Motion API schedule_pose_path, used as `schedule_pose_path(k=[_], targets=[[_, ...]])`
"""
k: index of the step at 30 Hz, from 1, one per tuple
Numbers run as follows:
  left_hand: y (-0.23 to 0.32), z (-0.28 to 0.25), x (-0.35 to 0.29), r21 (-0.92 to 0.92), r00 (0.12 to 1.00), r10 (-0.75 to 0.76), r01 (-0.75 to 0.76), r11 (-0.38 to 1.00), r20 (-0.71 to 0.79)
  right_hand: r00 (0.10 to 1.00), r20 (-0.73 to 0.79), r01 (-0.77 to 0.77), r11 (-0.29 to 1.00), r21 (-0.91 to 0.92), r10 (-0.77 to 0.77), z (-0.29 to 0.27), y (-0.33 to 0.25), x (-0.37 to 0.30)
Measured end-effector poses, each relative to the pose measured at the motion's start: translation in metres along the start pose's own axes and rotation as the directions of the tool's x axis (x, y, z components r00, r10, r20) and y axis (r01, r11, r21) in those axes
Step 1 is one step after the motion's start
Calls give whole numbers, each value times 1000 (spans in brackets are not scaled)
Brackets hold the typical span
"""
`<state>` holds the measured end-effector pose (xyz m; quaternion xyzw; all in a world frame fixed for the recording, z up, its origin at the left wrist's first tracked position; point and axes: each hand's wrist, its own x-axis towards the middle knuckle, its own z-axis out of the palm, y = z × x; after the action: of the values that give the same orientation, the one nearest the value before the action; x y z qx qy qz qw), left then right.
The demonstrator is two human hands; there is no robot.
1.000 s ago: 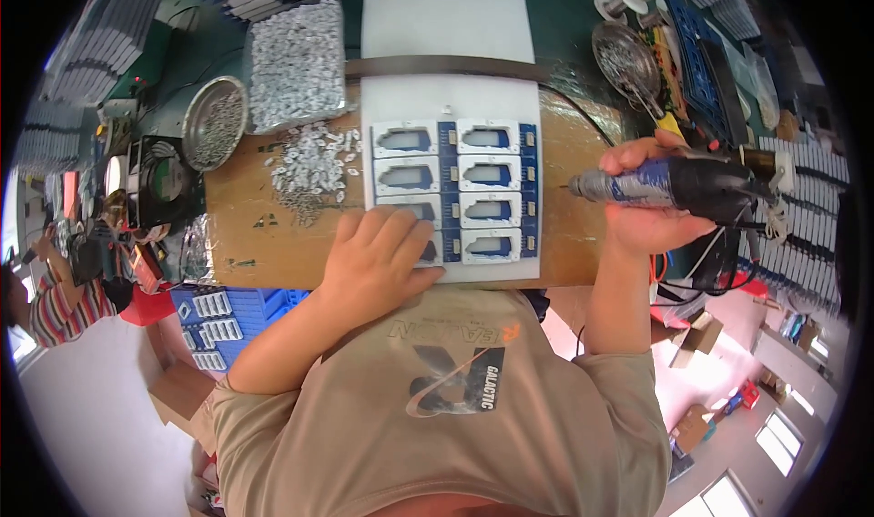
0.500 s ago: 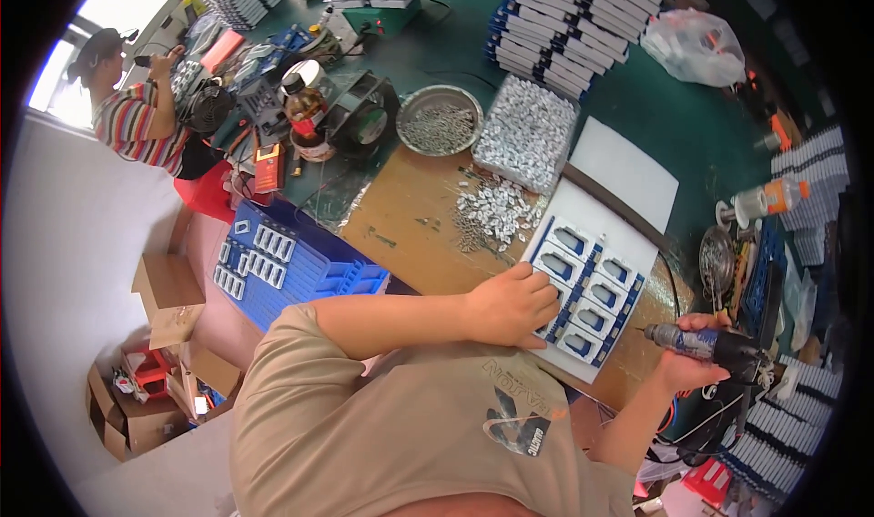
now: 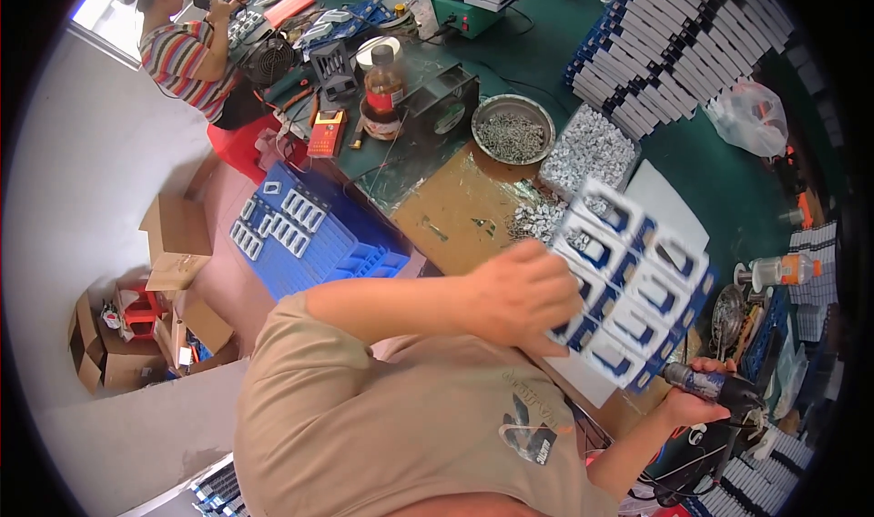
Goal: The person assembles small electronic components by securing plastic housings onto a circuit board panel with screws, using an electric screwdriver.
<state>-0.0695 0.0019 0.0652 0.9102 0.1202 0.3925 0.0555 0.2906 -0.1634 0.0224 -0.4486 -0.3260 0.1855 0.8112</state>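
Note:
My left hand (image 3: 523,294) grips the near left edge of a panel (image 3: 628,289) of white rectangular frames set on blue boards. The panel is tilted and raised off the white board (image 3: 583,378) beneath it. My right hand (image 3: 687,403) is wrapped around an electric screwdriver (image 3: 701,382), whose tip end lies close to the panel's near right corner. Just beyond the panel, loose small white parts (image 3: 537,218) lie beside a clear box (image 3: 592,153) heaped with more of them. A metal bowl (image 3: 512,161) contains many screws.
A brown board (image 3: 446,217) covers the near bench. Stacked white-and-blue units (image 3: 674,53) rise at the back right. On the left stand a bottle (image 3: 383,85), a fan (image 3: 442,103) and a blue crate (image 3: 337,244) bearing white frames. A person in stripes (image 3: 187,57) sits far left.
My left hand has lifted the panel off the white board and tilted it. My right hand still holds the screwdriver. The whole view has shifted, with the bench things now further right.

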Motion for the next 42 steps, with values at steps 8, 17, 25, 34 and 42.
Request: schedule_pose_path(k=[8,17,25,34,42], targets=[[-100,-155,-29,581,903,-222,409,703,-367,1000,-16,11,999,-45,-12,0,-3,-7],[-186,-287,-115,572,586,-417,802,173,-695,1000,-1,23,993,-119,-23,5,-3,-5],[-264,-336,-144,610,507,-515,791,-41,-691,1000,13,9,985,-170,-7,10,-3,-3],[-342,-327,-165,681,427,-676,716,-153,-600,999,-32,-26,984,-176,21,10,-3,-1],[-362,-325,-160,764,377,-802,629,-146,-463,999,-26,-46,985,-169,42,10,-3,-1]])
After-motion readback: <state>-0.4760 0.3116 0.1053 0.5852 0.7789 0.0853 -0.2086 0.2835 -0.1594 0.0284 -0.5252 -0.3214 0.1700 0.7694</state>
